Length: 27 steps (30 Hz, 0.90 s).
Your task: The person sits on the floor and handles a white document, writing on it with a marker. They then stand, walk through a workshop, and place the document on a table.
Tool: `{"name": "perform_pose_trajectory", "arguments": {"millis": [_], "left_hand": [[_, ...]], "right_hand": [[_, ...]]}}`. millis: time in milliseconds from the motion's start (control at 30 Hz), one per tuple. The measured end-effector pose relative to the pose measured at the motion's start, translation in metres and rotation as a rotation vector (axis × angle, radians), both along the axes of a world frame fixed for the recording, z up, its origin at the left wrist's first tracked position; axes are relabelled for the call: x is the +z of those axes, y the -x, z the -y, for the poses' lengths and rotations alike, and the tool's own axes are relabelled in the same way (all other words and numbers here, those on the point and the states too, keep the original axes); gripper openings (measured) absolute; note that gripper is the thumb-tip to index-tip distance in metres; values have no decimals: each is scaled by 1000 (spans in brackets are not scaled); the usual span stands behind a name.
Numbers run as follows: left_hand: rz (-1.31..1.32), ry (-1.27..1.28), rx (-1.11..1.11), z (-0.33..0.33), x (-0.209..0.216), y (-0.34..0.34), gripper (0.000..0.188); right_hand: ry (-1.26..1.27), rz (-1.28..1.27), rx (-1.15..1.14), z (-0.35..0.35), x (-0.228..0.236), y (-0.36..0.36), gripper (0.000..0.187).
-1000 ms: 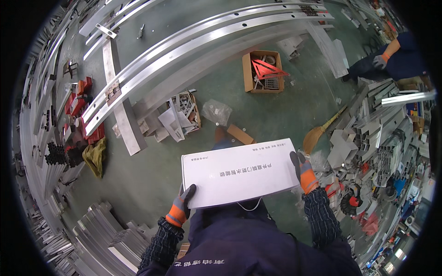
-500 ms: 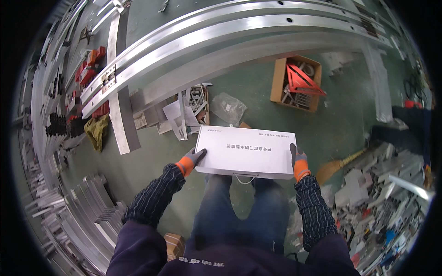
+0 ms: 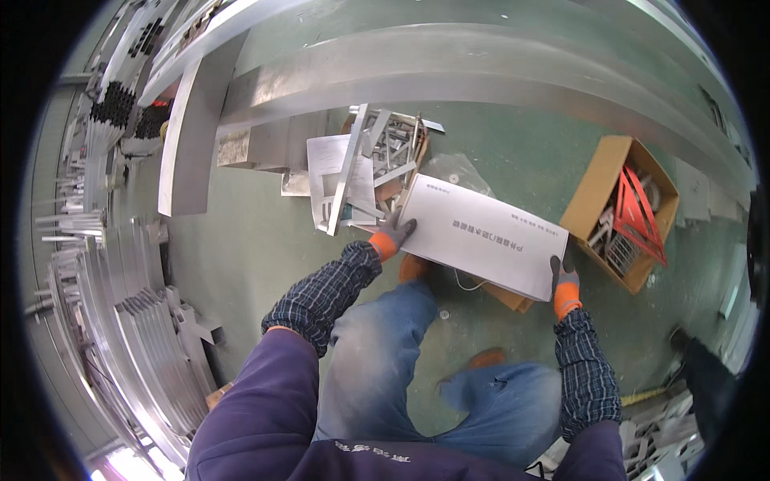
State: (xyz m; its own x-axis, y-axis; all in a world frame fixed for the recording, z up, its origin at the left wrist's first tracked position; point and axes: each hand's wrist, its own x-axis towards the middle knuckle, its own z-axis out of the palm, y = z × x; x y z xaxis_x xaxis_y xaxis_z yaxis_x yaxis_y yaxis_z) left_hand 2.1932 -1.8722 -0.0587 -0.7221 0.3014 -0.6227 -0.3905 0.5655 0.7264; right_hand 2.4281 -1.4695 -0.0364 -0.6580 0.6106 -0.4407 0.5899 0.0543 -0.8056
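A long white cardboard box (image 3: 481,236) with a thin white cord handle is held flat between my two gloved hands, tilted down toward the right. My left hand (image 3: 393,233), in a grey and orange glove, grips its left end with the thumb on top. On the opposite end, my right hand (image 3: 564,280) is closed the same way. Part of a brown cardboard piece (image 3: 508,297) shows beneath the white box. Just beyond my left hand stands an open carton of metal parts (image 3: 393,148), with paper sheets (image 3: 325,164) beside it.
An open brown carton (image 3: 597,184) with a red triangular frame (image 3: 642,216) stands at the right. A thick metal beam (image 3: 449,68) crosses the far side. Stacked metal profiles (image 3: 156,345) lie at the left. Another person's dark leg (image 3: 710,377) shows at the lower right.
My view has turned and come closer to the cartons. The white box, still in both hands, has moved right and tilted, beside the carton of metal parts. My knees are now bent apart.
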Motion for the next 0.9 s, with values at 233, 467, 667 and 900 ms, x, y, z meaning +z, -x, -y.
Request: {"name": "perform_pose_trajectory", "arguments": {"millis": [233,467,667,900], "left_hand": [[-247,454,-153,21,14,1,60],[-273,-11,51,24,50,-14,57],[-394,-120,6,37,99,-53,46],[-281,-114,-161,-6,132,-55,44]], "right_hand": [[-456,659,796,-47,4,79,67],[-475,377,191,-74,-12,35,43],[-695,215,3,-85,15,14,44],[-625,402,215,-112,11,6,43]]}}
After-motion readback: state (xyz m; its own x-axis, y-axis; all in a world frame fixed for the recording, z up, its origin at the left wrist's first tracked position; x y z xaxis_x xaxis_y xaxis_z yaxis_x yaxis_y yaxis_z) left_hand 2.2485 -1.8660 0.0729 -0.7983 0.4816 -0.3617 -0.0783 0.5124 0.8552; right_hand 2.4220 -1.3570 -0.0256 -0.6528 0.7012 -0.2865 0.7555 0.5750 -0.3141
